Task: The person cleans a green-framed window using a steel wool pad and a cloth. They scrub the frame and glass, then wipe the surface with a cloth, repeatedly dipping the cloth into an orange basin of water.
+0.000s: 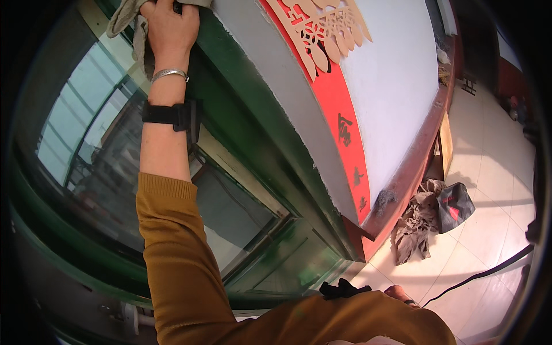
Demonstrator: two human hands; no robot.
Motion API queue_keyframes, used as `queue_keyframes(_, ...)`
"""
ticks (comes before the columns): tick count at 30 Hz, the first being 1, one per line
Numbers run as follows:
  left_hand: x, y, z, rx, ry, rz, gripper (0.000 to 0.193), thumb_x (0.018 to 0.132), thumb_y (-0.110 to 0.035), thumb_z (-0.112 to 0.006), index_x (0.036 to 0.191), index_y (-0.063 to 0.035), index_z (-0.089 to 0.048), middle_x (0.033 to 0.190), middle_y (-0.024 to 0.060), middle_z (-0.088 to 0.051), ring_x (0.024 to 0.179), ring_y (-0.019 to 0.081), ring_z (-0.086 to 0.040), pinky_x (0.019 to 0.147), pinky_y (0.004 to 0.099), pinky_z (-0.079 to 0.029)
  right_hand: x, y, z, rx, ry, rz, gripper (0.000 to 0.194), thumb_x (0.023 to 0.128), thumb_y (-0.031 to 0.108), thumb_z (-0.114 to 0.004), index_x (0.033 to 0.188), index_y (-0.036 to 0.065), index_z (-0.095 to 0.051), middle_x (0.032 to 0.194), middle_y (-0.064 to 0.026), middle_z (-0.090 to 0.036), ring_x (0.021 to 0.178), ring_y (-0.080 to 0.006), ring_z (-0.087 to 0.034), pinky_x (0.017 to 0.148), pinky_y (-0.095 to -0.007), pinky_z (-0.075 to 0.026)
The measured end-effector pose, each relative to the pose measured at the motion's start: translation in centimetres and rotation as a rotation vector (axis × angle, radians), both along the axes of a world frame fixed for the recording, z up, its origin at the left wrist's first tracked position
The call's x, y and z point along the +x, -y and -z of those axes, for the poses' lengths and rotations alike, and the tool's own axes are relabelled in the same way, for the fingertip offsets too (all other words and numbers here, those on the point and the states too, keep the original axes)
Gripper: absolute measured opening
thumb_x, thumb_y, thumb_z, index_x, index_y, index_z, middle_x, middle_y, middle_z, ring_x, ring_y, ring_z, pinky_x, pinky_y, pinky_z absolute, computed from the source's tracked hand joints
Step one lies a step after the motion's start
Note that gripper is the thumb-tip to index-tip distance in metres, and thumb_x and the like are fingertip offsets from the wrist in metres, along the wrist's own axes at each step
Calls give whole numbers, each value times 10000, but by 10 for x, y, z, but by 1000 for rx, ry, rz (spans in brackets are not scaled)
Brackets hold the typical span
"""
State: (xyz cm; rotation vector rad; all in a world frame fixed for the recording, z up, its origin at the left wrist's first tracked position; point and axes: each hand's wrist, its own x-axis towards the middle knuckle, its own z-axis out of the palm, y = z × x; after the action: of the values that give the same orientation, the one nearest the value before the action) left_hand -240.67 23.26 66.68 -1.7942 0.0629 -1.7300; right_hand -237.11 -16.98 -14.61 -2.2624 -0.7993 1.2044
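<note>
My left hand [174,32] is raised at the upper left, gripping a grey-beige cloth [140,41] against the top part of a green door or window frame [241,99] with glass panes [99,99]. Parts of the fingers are hidden at the picture's top edge and in the cloth. A silver bracelet [169,74] and a black strap with a dark device [172,116] circle that arm. My right hand [399,293] is low beside my body at the lower right, mostly hidden by the mustard sleeve; what its fingers do cannot be seen.
A red paper banner [340,120] with dark characters and a tan cut-out hanging [330,30] are on the white wall. Crumpled brown cloth [418,220] and a black bag [455,207] lie on the tiled floor. A dark cable [478,276] crosses the tiles. A red ledge [405,181] juts out below the wall.
</note>
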Motion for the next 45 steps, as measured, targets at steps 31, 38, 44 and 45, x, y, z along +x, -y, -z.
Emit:
queue_keyframes(31,-49,-56,-10,-146,195,-17,346,892,-165,-498,1181,18,-551,1221,249,-514,1135,412,-486,944,439,-397,6,31,9,43,5,85,250,734,302,-621,821,95,-729,859,-175,-678,873,-329,-656,802,-393,-512)
queue_keyframes(38,-58,-63,-24,-115,82,-196,420,806,-84,-583,1214,-9,-520,1264,256,-463,1140,451,-447,931,473,-396,21,1,-9,125,51,-3,258,776,287,-572,746,57,-686,810,-187,-656,792,-377,-626,707,-449,-496)
queue_keyframes(44,-59,-53,178,-319,-26,-57,491,826,-112,-611,1284,9,-483,1390,241,-392,1269,437,-368,1049,457,-325,17,-17,-5,135,86,-100,257,783,284,-575,782,62,-705,851,-194,-667,828,-365,-641,755,-425,-511)
queue_keyframes(45,-61,-44,219,-391,-65,-98,495,826,-86,-594,1295,14,-471,1394,260,-383,1278,457,-353,1068,460,-298,15,-17,-5,177,31,-98,244,783,276,-583,801,71,-714,861,-188,-673,841,-351,-648,767,-411,-513)
